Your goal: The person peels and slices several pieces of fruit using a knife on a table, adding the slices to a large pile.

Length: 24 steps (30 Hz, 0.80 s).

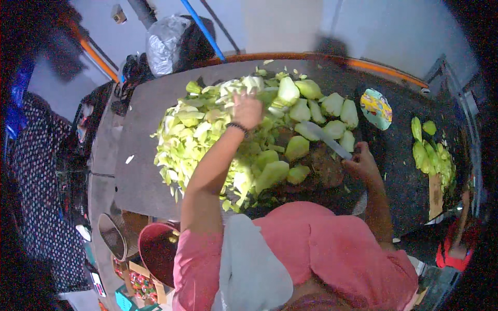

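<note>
My left hand, with a dark beaded bracelet at the wrist, rests with fingers spread on the upper part of a large heap of pale green vegetable slices. Whether it grips any of them is hidden. To the right, my right hand is closed on the handle end of a knife, whose pale blade points up and left over peeled pieces. Those peeled green pieces, which look like chayote, lie right of the heap. Several more sit nearer my body. A round brown wooden board shows partly beneath them.
A patterned cloth or packet lies right of the vegetables. Further right, more green vegetables rest by cardboard. A red bin and a box of wrapped items stand below left. A clear plastic bag sits beyond the table.
</note>
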Available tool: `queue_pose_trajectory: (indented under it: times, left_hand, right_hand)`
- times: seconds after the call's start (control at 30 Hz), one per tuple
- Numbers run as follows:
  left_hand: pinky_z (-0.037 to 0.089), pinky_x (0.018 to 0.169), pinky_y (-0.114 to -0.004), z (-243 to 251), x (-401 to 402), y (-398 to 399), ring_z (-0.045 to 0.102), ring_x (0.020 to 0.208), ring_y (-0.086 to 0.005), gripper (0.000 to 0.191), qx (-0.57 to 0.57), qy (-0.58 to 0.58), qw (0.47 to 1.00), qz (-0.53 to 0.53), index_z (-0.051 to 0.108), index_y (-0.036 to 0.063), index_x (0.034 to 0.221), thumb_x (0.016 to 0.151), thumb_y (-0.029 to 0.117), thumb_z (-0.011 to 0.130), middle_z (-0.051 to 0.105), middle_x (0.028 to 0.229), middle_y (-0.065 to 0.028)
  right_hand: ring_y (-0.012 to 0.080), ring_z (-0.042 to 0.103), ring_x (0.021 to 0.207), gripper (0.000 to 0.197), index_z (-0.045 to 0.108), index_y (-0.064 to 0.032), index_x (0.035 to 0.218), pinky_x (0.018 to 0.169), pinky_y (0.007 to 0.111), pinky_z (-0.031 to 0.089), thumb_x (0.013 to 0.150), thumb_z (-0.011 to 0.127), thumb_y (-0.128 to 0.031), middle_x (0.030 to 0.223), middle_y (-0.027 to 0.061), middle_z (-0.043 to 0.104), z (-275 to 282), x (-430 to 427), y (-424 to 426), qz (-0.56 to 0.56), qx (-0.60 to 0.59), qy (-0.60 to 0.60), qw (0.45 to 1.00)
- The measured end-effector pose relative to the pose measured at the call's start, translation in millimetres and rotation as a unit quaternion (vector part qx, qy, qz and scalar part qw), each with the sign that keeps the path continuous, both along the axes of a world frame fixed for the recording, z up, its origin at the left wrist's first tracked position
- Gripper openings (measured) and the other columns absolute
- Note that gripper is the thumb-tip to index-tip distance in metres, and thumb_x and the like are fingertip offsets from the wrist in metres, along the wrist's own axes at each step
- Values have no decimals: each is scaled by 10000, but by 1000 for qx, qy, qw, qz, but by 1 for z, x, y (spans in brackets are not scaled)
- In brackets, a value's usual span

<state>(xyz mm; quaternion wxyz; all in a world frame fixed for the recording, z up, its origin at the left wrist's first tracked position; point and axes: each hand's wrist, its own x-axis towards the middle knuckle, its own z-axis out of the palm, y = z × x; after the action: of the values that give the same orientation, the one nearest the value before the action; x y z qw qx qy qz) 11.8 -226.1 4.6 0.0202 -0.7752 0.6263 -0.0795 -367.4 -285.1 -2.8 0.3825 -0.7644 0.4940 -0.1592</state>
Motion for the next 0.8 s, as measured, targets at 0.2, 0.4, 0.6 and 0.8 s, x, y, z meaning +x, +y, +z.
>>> queue_pose_trajectory:
  times: [0.2,0.4,0.6,0.8]
  left_hand:
    - [356,895,-450,-60,-26,-106,399,1140,-352,606,12,286,958,6,491,57,1145,721,484,560,453,1189,-214]
    - [344,914,-482,-73,-40,-160,356,1160,-383,774,-9,398,898,189,273,171,1301,689,531,582,362,1260,-222]
    - [313,884,-578,-111,-40,-198,249,1225,-362,823,7,396,880,263,195,206,1308,659,404,659,263,1319,-195]
    - [315,906,-541,-132,-42,-214,253,1219,-353,891,11,386,895,224,152,180,1302,604,304,693,274,1301,-204]
  right_hand:
    - [153,522,631,488,375,-27,996,521,300,432,634,693,-104,739,91,522,-20,-26,10,-85,-33,47,995]
    - [155,505,671,498,375,-31,1012,514,288,421,633,691,-95,860,127,534,20,-17,53,-176,154,-53,971]
    - [144,513,633,513,362,-35,1020,461,274,418,648,710,-91,816,117,533,-30,-47,67,-168,105,-8,980]
    - [133,482,598,469,369,-55,1030,461,275,408,694,687,-135,767,70,502,-34,-40,64,-192,142,-54,970]
